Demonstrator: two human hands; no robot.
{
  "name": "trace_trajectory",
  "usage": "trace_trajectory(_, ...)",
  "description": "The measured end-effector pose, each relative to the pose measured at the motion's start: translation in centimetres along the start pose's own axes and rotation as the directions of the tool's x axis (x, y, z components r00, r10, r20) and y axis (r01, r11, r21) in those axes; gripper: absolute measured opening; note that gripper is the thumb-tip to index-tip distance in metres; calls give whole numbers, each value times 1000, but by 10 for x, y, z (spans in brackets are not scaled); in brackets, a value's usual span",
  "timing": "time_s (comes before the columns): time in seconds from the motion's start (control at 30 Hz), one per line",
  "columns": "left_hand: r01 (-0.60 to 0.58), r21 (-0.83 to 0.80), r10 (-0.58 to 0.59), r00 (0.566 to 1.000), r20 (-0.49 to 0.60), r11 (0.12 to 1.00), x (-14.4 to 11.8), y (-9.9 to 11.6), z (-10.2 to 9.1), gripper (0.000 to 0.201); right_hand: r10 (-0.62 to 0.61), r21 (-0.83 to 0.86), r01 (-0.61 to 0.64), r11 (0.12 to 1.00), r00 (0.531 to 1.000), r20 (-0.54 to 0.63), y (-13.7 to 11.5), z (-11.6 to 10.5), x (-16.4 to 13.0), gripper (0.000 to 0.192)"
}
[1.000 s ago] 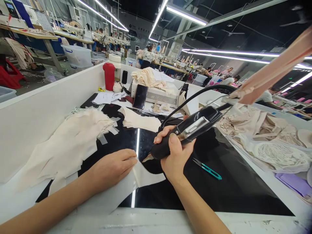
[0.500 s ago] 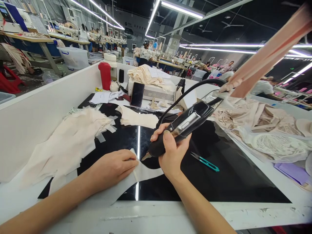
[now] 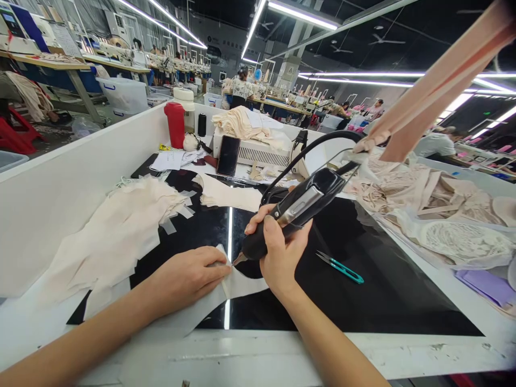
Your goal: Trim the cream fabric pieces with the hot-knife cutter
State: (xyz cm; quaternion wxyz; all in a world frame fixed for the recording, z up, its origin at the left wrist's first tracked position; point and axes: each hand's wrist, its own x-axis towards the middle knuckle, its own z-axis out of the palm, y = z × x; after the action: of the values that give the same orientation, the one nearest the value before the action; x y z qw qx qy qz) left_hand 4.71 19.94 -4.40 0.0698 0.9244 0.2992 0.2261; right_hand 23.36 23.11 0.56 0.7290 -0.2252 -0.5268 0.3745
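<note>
Cream cloth on my black bench

I see a black tool [image 3: 296,212], cream fabric piece [image 3: 237,282], teal snips [image 3: 342,268], red flask [image 3: 176,124], lilac cloth [image 3: 484,284].

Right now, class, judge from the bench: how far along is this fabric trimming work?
Done, it seems: a stack of cut cream pieces lies left of the hands. In hand: the left hand presses a pale fabric piece flat while the right hand holds the black corded tool, tip at its edge. Possibly left: the heap of garments at right.
</note>
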Motion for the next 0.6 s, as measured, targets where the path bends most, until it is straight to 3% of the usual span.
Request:
trace_trajectory(0.27,-4,29,4,1000,4,1000,-2,0,0,26,15,-18,-15,1000,1000,-20,-8,-7,-2,35)
trace_trajectory(0.6,-7,25,6,1000,29,1000,2,3,-8,27,25,-34,-26,999,999,-27,-15,-11,0,28)
